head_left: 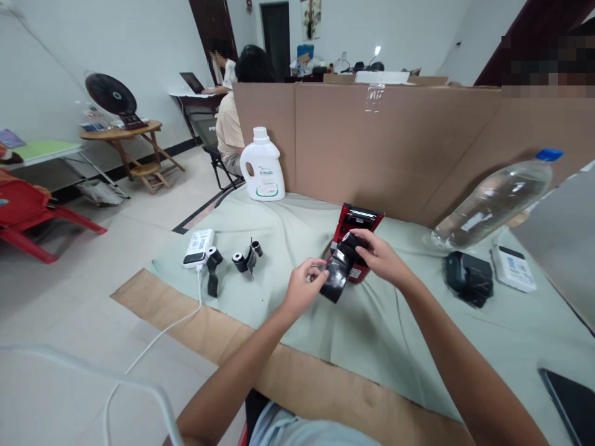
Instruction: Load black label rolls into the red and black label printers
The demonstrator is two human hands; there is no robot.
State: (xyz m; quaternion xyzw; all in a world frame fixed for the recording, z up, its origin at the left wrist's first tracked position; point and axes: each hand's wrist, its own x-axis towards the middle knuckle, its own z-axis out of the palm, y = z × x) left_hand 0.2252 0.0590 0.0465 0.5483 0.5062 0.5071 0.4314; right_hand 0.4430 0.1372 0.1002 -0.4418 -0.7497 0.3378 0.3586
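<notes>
In the head view, a roll of glossy black ribbon hangs partly unwound between my hands. My right hand grips the roll's upper end, fingers closed around it. Below and to the left, my left hand pinches the edge of the loose black strip between thumb and fingers. Directly behind the ribbon stands a small red printer-like device with its lid raised; the ribbon and my right hand hide much of its inside. On the cloth to the left lie two more black ribbon rolls with strips trailing.
A white power bank with a cable lies left. A white jug stands before a cardboard partition. To the right are a leaning clear bottle, a black device, a white device and a phone. People sit beyond.
</notes>
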